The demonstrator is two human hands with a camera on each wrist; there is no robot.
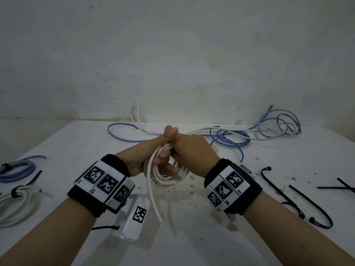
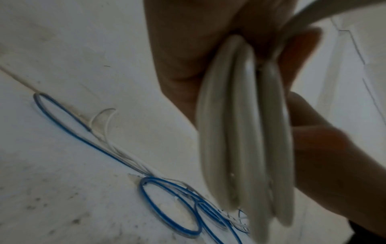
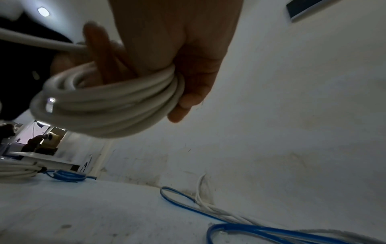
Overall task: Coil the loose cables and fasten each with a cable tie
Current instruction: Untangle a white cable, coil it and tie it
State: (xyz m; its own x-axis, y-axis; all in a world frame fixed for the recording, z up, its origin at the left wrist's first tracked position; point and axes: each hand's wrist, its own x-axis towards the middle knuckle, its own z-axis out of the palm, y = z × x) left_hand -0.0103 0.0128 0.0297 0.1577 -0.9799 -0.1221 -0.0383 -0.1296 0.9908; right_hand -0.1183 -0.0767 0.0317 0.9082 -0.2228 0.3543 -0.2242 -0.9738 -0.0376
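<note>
Forearms in black wristbands with square-patterned marker tags reach in from 6 o'clock over a white, speckled table (image 1: 201,217). Both hands meet at centre, above the tabletop, around a white coil (image 1: 165,179) of smooth, round cable wound in several loops. Left hand (image 1: 153,150) has its fingers curled through the loops from the 9 o'clock side, thumb raised. Right hand (image 1: 192,150) clenches the gathered strands from the 3 o'clock side; in the right wrist view its fingers wrap fully around the bundle. One loose tail (image 1: 153,200) of the same cable droops from the coil toward 6 o'clock.

Beyond the hands, at 12 to 2 o'clock, loose cables (image 1: 249,135), glossy blue and thin white, sprawl in tangled open loops along the foot of a scuffed white wall (image 1: 172,54). At 9 o'clock lie a tied white coil (image 1: 17,206), cinched by a black tie, and, just beyond it, a blue coil (image 1: 17,169). At 3 to 4 o'clock, black ties (image 1: 301,202), thin, flat and curved, lie scattered on the tabletop. A flat white marker card (image 1: 134,217) lies at 6 o'clock, between the forearms.
</note>
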